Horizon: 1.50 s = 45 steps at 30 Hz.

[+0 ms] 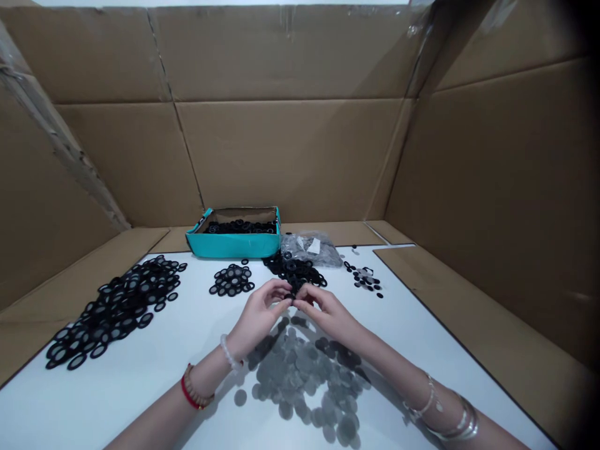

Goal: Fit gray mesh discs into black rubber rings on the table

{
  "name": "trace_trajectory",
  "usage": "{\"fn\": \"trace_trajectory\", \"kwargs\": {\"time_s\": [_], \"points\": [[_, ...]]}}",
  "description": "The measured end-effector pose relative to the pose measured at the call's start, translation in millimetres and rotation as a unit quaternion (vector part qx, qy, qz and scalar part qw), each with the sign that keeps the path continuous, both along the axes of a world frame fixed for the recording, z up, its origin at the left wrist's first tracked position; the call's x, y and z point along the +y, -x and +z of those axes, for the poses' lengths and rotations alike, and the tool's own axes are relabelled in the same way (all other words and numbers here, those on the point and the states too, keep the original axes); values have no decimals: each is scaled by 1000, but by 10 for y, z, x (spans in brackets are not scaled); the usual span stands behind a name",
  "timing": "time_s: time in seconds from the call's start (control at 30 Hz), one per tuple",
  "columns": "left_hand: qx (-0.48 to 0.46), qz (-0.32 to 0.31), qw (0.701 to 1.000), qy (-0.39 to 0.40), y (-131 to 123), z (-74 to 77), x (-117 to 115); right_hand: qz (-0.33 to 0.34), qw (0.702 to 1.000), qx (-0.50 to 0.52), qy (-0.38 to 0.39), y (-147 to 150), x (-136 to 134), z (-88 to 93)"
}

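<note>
My left hand (260,312) and my right hand (325,306) meet in the middle of the white table, fingertips almost touching. Between them they pinch a small black ring (290,297), mostly hidden by the fingers. Just beyond the fingertips lies a heap of loose black rings (300,270). Below my hands spreads a loose pile of thin grey translucent discs (300,369), partly in the shadow of my arms. A small cluster of black rings with grey centres (231,280) sits left of my hands.
A large pile of black rings with grey centres (117,306) covers the table's left. At the back stand a teal box (234,245) holding black rings and a clear plastic bag (314,249). Small scattered pieces (365,278) lie at right. Cardboard walls (290,156) surround the table (187,344).
</note>
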<state>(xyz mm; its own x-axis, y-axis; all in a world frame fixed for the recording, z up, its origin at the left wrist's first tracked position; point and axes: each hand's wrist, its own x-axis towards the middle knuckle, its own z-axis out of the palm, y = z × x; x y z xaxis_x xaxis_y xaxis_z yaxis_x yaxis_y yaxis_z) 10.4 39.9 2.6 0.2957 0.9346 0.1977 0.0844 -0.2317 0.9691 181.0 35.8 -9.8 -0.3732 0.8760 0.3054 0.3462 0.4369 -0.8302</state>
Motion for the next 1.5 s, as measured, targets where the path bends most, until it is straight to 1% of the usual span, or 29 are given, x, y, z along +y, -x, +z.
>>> {"fn": "trace_trajectory", "kwargs": {"time_s": [0.07,0.13,0.23,0.33,0.43,0.5,0.57,0.63,0.7,0.77,0.9,1.0,1.1,1.2,1.33,1.4,1.5], "points": [[32,-23,999,-21,20,4,7,13,999,-30,-10,-15,-28,42],[66,-42,996,-31,41,19,6,25,997,-65,-38,-32,-58,92],[114,-58,991,-50,62,62,-10,51,991,-100,-68,-50,-85,146],[139,-53,986,-73,58,99,-38,61,990,-102,-75,-42,-97,152],[123,-29,989,-77,26,99,-54,39,992,-78,-93,-20,-108,126],[81,-12,995,-50,0,88,-51,25,993,-60,-94,-10,-111,108],[24,-3,999,22,-20,83,-42,18,997,-42,-69,-10,-105,97],[-33,-4,994,108,-29,90,-38,20,999,-27,-33,-17,-88,94],[-73,-16,984,162,-29,105,-41,34,999,-21,-5,-26,-66,98],[-89,-27,981,170,-25,120,-46,49,999,-20,9,-32,-50,105],[-45,-28,990,132,-21,119,-36,59,998,-14,14,-18,-54,107],[-21,-22,994,108,-28,90,-13,34,999,-8,10,9,-83,97],[-21,-6,995,102,-29,75,6,13,1000,1,10,25,-102,87],[-29,-19,991,126,-7,104,8,26,999,18,40,20,-85,71],[-73,-62,974,206,34,151,-12,55,995,49,67,-8,-25,37],[-99,-62,966,229,42,149,-17,63,994,60,72,-20,-2,22],[-113,-50,965,233,35,123,-12,70,993,53,76,-25,12,5]]}}
